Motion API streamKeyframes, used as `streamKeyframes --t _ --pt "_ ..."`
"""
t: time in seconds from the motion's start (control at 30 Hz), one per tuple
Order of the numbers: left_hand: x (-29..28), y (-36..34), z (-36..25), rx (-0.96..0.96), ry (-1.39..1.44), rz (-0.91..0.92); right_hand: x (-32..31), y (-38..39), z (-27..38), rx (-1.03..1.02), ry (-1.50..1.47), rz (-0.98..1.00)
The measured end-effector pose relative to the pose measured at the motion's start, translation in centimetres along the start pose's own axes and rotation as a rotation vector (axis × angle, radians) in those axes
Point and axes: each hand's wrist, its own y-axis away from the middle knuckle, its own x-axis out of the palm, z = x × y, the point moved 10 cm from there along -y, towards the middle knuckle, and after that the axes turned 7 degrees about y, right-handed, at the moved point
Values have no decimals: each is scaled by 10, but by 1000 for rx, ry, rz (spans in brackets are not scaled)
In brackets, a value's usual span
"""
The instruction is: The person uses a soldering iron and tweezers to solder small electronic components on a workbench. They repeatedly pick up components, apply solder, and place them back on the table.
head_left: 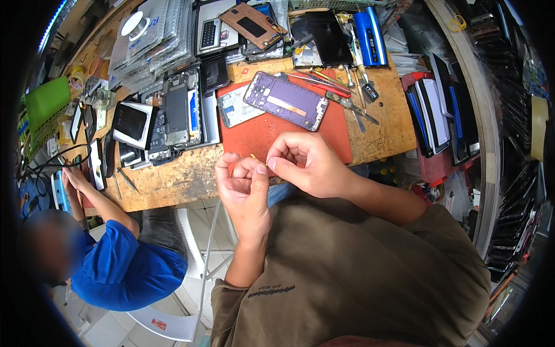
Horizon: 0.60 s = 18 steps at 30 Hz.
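Note:
My left hand (241,191) is raised at the front edge of the red mat (248,141), its thumb and fingers pinched on a tiny golden part (255,157). Beside it, my right hand (303,165) has thumb and forefinger closed at the same part's lower end, partly hiding it. Beyond both hands lie a purple phone frame (283,98), tilted over a white phone piece (232,113). Tweezers, red-handled tools (333,88) and metal pliers (350,105) lie to their right on the mat and bench.
The worn wooden bench (381,133) holds opened phones (180,110), bubble-wrap sheets (150,52) and a blue cylinder (373,34). A co-worker in blue (127,263) sits at left on a white chair (167,327). Stacked devices (433,115) stand at right.

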Motion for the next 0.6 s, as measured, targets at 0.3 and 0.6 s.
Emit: streamKeyframes --t 0.3,0.6 --pt "-1 7 -4 69 -67 27 4 1 -17 129 -195 24" --pt "-4 24 0 54 -112 -17 4 14 -19 65 -122 72"
